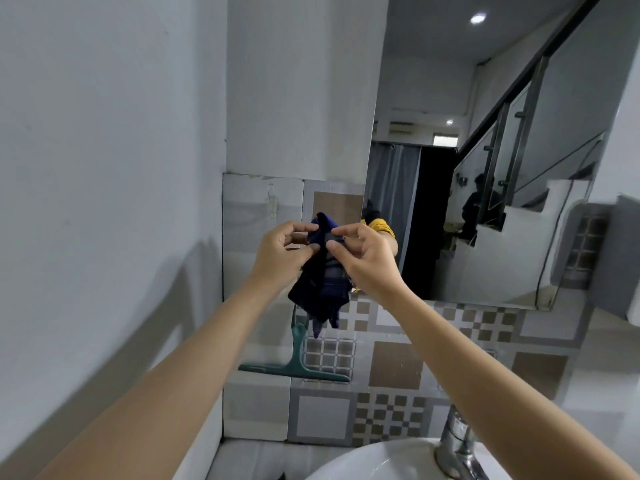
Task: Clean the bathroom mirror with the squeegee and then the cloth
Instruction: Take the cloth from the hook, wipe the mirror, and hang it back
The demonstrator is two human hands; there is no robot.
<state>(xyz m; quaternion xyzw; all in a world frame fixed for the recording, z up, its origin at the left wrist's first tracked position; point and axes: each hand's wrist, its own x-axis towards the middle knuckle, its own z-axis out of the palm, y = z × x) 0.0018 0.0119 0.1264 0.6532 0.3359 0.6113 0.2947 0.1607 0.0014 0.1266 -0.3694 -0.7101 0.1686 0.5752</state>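
A dark blue cloth (322,282) hangs bunched between both my hands at chest height, in front of the tiled wall. My left hand (282,254) pinches its upper left edge and my right hand (363,258) pinches its upper right edge. The mirror (485,168) fills the wall to the upper right, its left edge just behind my right hand. A teal squeegee (298,358) hangs on the tiles below the cloth, blade down and handle up, with the handle's top hidden behind the cloth.
A white sink (381,459) with a chrome tap (457,441) lies at the bottom right. A plain white wall closes in on the left. A clear wall hook (272,199) sits on the tiles above my left hand. The mirror reflects a staircase and a person.
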